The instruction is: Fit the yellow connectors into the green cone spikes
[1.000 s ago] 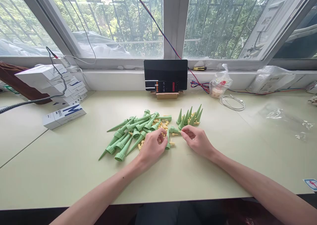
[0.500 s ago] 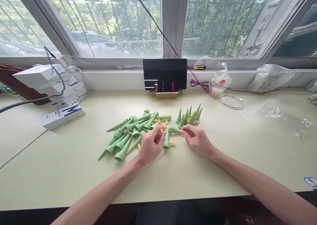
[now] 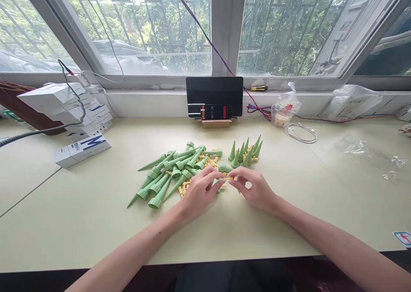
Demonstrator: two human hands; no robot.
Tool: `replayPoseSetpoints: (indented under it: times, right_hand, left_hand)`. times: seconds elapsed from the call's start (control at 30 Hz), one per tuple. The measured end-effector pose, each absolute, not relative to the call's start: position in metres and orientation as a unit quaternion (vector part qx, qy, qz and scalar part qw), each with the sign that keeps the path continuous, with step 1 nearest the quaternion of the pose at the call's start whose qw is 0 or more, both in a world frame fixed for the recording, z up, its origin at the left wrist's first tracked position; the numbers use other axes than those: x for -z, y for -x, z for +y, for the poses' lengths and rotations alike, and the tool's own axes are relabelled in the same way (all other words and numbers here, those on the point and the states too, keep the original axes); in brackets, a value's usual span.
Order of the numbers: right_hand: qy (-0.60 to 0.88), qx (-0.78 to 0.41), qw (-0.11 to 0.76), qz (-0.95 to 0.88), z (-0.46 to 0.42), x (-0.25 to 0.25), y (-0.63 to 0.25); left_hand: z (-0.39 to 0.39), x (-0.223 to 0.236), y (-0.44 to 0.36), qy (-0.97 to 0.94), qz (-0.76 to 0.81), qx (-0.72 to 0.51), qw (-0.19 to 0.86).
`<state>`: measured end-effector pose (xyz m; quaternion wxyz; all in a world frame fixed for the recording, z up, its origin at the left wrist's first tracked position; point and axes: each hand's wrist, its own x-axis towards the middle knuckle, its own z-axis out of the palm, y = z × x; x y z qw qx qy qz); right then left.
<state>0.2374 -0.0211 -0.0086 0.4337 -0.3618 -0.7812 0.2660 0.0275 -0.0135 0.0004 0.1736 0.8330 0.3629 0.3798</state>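
Observation:
My left hand [image 3: 203, 188] and my right hand [image 3: 255, 188] meet at the middle of the table, thumbs and fingertips pinched from both sides around a small yellow plastic valve piece [image 3: 227, 179]. Fingers cover its ends, so I cannot tell whether it is one part or two. Just behind the fingers lies a green watering spike [image 3: 224, 168] on its side; another, by my left fingertips, is mostly hidden. Left of my left hand spreads a heap of green watering spikes [image 3: 175, 163], with loose yellow valve pieces [image 3: 210, 160] among them.
Behind my right hand several green spikes [image 3: 245, 152] stand tip up, yellow pieces on them. A phone [image 3: 215, 111] leans on a dark tablet [image 3: 214, 90] at the back. White boxes [image 3: 83, 150] sit left; a coiled white cable [image 3: 301, 133] and plastic bag [image 3: 285, 108] right.
My left hand has moved right, away from the yellow pieces, and my right hand has come slightly down and left. Their fingertips now come together around the yellow valve piece.

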Motion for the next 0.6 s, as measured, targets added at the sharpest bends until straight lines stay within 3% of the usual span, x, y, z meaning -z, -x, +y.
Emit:
replayPoseSetpoints:
  times: [0.6]
  right_hand:
    - [0.426, -0.265, 0.433, -0.749, -0.0138, 0.0103, -0.2408]
  left_hand:
    - [-0.0088, 0.0022, -0.0217, -0.829, 0.395, -0.371, 0.137]
